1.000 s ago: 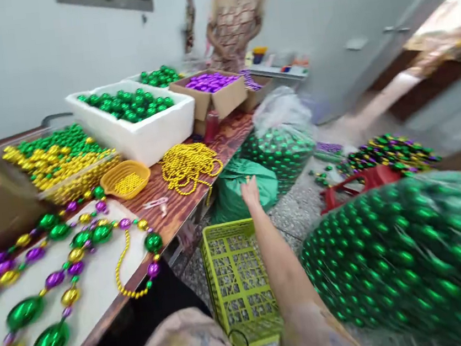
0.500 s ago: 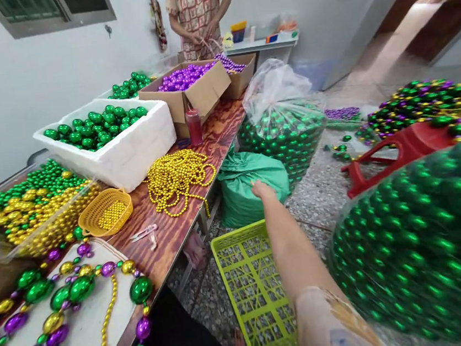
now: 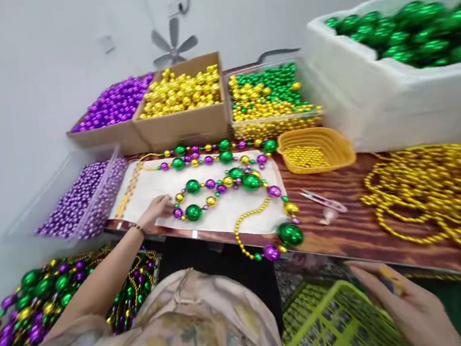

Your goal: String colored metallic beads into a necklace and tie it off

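Observation:
My left hand (image 3: 156, 209) rests on the white cloth (image 3: 223, 218), its fingers stretched toward the left end of a bead necklace (image 3: 196, 212). Whether the fingertips touch the beads is hard to make out. Purple, green and gold beads of mixed sizes make up this necklace, which loops across the cloth and hangs over the table's front edge. My right hand (image 3: 403, 297) is low at the right, over the lime-green crate (image 3: 338, 316) and below the table edge. Blur hides its fingers; small yellow and blue patches show near them.
An orange basket (image 3: 346, 146) of gold beads and pink-handled snips (image 3: 325, 201) lie right of the cloth. Gold strands (image 3: 432, 189) cover the right side. Bead-filled boxes (image 3: 185, 123), a foam box (image 3: 397, 104) and a clear bin (image 3: 80, 212) surround the work. Finished-looking strands (image 3: 44, 294) hang lower left.
The view has swung left from the floor bags to the table. My right hand has drawn back from the green sack toward the table edge. My left hand has come into view.

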Action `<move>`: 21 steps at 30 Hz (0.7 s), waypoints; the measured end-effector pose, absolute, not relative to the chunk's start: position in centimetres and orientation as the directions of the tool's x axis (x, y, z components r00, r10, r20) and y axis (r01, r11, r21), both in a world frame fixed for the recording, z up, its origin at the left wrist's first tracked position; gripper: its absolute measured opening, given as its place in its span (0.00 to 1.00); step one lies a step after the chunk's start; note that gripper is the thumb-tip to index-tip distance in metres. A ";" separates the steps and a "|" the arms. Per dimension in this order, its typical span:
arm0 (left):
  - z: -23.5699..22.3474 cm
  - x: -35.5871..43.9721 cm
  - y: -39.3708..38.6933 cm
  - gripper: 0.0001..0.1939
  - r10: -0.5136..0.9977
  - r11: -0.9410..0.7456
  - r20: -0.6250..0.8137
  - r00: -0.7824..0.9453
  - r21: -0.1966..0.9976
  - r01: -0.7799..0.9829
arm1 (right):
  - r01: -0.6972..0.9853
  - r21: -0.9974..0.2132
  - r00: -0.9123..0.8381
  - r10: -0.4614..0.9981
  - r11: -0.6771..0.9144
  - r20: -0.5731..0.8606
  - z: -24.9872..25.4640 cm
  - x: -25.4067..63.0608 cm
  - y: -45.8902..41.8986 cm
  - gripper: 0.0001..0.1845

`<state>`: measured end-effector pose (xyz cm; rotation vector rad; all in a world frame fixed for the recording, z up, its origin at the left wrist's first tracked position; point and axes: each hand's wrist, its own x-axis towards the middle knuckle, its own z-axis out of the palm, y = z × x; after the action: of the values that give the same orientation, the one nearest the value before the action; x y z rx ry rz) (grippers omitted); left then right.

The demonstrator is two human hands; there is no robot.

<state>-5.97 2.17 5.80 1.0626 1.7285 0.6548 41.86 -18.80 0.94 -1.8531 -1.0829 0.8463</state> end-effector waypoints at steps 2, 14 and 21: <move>4.5 -6.4 3.1 0.25 0.891 0.452 -0.435 -0.131 0.824 0.342 | 0.402 -0.909 0.166 0.985 -0.107 -0.042 3.8 37.3 -14.6 0.22; 2.8 -5.4 5.6 0.14 0.958 0.226 -0.284 -0.023 0.708 0.669 | 0.900 -0.322 -0.318 0.948 0.295 -0.019 7.3 17.4 6.7 0.15; 2.8 -4.6 3.2 0.13 0.998 0.057 -0.062 -0.014 0.783 0.620 | 0.882 -0.336 -0.371 0.926 0.331 -0.064 7.3 18.2 8.2 0.26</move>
<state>-4.57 3.20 2.81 1.6304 1.7042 0.7612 18.25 8.16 7.26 -1.6743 -2.4458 0.4782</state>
